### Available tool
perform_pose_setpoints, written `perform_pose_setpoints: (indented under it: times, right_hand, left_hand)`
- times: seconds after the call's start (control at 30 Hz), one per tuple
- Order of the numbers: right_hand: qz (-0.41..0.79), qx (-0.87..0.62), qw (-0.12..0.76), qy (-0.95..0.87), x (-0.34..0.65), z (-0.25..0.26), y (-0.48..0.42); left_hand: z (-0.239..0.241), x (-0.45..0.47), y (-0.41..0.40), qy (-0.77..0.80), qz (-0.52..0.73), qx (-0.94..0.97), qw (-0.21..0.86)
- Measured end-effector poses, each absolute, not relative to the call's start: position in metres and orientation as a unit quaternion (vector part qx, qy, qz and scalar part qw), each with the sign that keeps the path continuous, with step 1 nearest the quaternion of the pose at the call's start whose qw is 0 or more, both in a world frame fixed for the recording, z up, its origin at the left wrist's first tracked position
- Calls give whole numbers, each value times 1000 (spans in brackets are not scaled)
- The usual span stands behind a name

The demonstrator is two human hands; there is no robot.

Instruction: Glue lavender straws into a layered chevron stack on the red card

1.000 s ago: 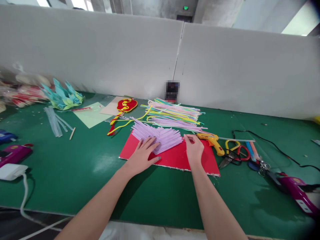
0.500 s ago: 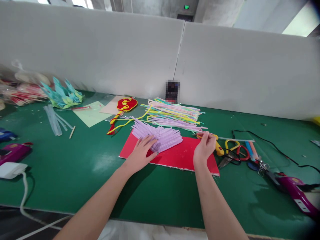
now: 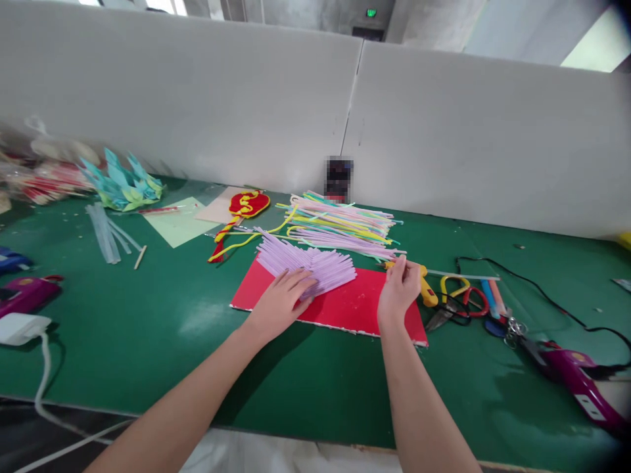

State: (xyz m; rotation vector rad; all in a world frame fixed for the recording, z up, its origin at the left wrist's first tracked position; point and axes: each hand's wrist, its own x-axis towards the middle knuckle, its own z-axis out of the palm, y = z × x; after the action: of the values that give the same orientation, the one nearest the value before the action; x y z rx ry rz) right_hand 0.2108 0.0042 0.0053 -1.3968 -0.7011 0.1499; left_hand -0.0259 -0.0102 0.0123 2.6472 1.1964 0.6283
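My left hand (image 3: 282, 302) lies palm down, fingers stretched out, on the lower left part of a bunch of lilac pipe cleaners (image 3: 328, 269). They are laid side by side in two slanted groups that meet in a V. Beneath them is a red board (image 3: 357, 312) with a rough pale edge. My right hand (image 3: 399, 289) hovers by the board's right side, fingers pinched together; what they hold, if anything, is too small to make out. Just behind this hand is a yellow hot glue gun (image 3: 428, 289), partly hidden by it.
Loose pastel pipe cleaners (image 3: 345, 223) are heaped behind the board. Scissors (image 3: 456, 302) and a purple tool (image 3: 582, 381) with a black cord lie right. A red-and-yellow ornament (image 3: 248, 203), clear glue sticks (image 3: 106, 236) and a folded-paper piece (image 3: 125, 184) are left. A partition (image 3: 197, 98) stands behind.
The fingers of my left hand have drawn closer together on the lilac pipe cleaners. My right hand stays pinched in nearly the same place. The whole view has shifted slightly.
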Motion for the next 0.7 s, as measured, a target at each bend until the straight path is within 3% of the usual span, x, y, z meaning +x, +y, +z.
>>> perform_pose_setpoints:
  times: [0.13,0.33,0.7]
  right_hand:
    - [79,-647,686,-324,214,-1,7]
    - [117,-647,668,-348,210,0,7]
    - [168,-631,673,-346,209,1,7]
  left_hand:
    - [24,1,-12,408,149,900,23]
    - [36,40,-5,504,17,863,36]
    - [37,43,8,516,27,856,-23]
